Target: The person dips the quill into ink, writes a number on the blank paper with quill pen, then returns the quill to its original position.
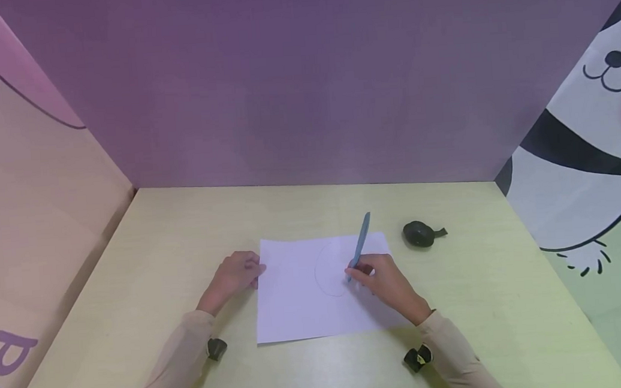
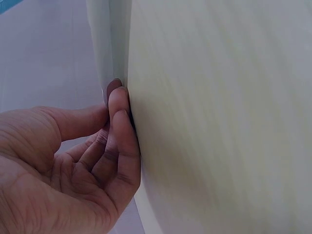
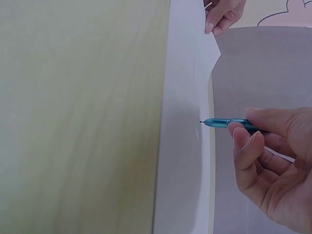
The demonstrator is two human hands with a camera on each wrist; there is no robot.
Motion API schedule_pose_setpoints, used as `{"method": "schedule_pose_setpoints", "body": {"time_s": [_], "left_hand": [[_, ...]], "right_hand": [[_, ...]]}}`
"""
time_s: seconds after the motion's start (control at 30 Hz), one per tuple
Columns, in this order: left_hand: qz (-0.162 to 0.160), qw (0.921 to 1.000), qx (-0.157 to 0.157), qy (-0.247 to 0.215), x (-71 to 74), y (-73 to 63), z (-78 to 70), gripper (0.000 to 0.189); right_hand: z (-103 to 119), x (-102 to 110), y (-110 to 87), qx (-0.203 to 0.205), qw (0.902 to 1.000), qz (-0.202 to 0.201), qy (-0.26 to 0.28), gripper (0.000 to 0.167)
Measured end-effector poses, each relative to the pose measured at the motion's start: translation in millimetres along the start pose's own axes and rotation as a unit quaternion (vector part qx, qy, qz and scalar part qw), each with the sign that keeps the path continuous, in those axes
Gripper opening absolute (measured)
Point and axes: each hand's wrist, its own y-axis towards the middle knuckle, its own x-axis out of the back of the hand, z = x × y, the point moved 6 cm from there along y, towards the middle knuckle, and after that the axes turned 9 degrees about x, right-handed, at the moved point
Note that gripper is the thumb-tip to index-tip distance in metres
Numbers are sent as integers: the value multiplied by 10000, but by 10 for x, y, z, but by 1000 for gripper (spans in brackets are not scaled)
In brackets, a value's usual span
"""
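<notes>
White paper [image 1: 291, 303] shows a faint curve [image 1: 315, 273]; left hand [image 1: 236, 272] pinches it, right hand [image 1: 387, 280] a blue pen [image 1: 362, 241].

The setting was a walled-in indoor work area with a playroom look; whether it belonged to a home, school or shop could not be determined. A pale yellow, wood-grained tabletop [image 1: 512, 300] met a plain, flat purple wall [image 1: 303, 86] at its far edge. A pink-and-beige printed wall [image 1: 35, 195] with a rounded purple letter [image 1: 16, 339] stood left; a large black-and-white cartoon animal [image 1: 596, 102] with a pink cheek decorated the right.
</notes>
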Motion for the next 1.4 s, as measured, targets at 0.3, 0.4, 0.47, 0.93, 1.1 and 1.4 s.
{"method": "schedule_pose_setpoints", "body": {"time_s": [0.3,0.4,0.47,0.93,1.1,1.4], "left_hand": [[-14,10000,-73,-7,8,0,-10,14],[-3,10000,-62,-28,10,3,-11,14],[13,10000,-57,-57,8,0,-12,14],[-35,10000,-71,9,-4,8,-17,13],[-78,9999,-19,61,0,4,-32,13],[-87,9999,-89,83,0,-27,-51,14]], "right_hand": [[-22,6,22,-94,9998,-152,-127,9],[-21,11,30,-144,9995,-211,-168,9],[-23,14,35,-164,9993,-265,-200,10],[-63,38,87,-249,9986,-394,-262,12],[-57,41,103,-239,9984,-436,-256,13],[-69,21,136,-134,9979,-606,-210,13]]}}
